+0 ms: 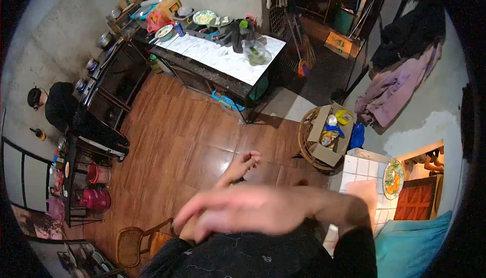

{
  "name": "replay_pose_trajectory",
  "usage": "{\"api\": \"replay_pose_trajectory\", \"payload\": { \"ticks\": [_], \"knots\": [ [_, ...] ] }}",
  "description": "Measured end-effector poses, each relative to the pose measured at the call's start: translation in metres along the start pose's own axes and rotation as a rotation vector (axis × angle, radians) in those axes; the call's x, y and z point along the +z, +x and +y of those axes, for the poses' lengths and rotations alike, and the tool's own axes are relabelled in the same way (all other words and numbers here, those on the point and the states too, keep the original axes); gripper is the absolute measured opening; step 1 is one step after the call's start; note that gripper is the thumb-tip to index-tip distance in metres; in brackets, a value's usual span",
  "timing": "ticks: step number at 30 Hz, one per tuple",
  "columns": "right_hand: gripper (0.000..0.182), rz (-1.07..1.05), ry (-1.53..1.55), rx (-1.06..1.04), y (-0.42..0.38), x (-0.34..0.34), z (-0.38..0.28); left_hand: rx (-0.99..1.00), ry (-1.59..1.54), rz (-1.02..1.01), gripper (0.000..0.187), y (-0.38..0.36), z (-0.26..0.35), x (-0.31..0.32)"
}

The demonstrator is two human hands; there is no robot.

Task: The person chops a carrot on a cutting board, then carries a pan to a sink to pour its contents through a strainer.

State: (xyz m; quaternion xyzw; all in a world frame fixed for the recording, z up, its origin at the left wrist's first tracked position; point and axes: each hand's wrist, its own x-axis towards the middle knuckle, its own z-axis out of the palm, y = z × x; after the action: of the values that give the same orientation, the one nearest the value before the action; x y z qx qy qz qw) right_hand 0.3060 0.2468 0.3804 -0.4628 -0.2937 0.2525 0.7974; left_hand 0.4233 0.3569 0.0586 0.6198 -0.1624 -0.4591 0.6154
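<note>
From the right edge of the black shirt [253,255], the right forearm [331,204] bends inward across the body, so the right hand [248,209], blurred, lies level just above the shirt's upper edge, its fingers stretched out and pointing toward the shirt's left side. The left arm runs from its black sleeve [171,253] at the shirt's left edge, passing behind the right hand, and the left hand [244,165] shows well beyond the shirt, empty, with fingers loosely parted and slightly bent; whether the arms touch cannot be told.
</note>
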Motion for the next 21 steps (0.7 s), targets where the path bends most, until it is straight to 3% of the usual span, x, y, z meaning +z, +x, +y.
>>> {"api": "replay_pose_trajectory", "payload": {
  "ticks": [2,3,5,7,10,11,14,16,17,19,20,21],
  "knots": [
    [0.035,-0.297,-0.119,-0.106,0.069,0.007,-0.015,0.046,0.171,-0.017,0.033,0.004,0.026,-0.041],
    [0.034,-0.476,0.028,-0.054,0.102,0.001,-0.025,0.055,0.149,-0.002,0.033,0.004,0.033,-0.062],
    [0.036,-0.531,-0.001,-0.100,0.143,-0.002,-0.026,0.107,0.086,0.044,0.034,0.004,0.039,-0.107],
    [0.037,-0.421,-0.179,-0.197,0.160,-0.015,-0.037,0.120,0.073,0.110,0.033,0.004,0.048,-0.150],
    [0.034,-0.537,-0.048,-0.067,0.203,-0.063,-0.073,0.099,0.038,0.196,0.033,0.006,0.048,-0.203],
    [0.036,-0.543,0.041,0.334,0.224,-0.074,-0.081,0.083,0.021,0.238,0.032,0.008,0.043,-0.219],
    [0.038,-0.360,-0.105,0.088,0.251,-0.138,-0.030,0.079,-0.010,0.380,0.028,-0.003,0.072,-0.258],
    [0.042,0.035,0.237,0.130,0.266,-0.196,0.003,0.120,-0.285,0.580,0.028,0.005,0.107,-0.268],
    [0.042,0.134,0.062,0.072,0.277,-0.228,0.025,0.129,-0.428,0.671,0.030,0.011,0.118,-0.273],
    [0.033,0.285,-0.081,0.091,0.291,-0.290,0.084,0.161,-0.758,0.554,0.029,0.029,0.106,-0.312],
    [0.033,0.272,-0.085,0.106,0.297,-0.310,0.100,0.200,-0.930,0.339,0.023,0.041,0.091,-0.345],
    [0.031,0.373,-0.358,0.170,0.304,-0.328,0.110,0.219,-0.936,0.346,0.023,0.054,0.106,-0.352]
  ]
}}
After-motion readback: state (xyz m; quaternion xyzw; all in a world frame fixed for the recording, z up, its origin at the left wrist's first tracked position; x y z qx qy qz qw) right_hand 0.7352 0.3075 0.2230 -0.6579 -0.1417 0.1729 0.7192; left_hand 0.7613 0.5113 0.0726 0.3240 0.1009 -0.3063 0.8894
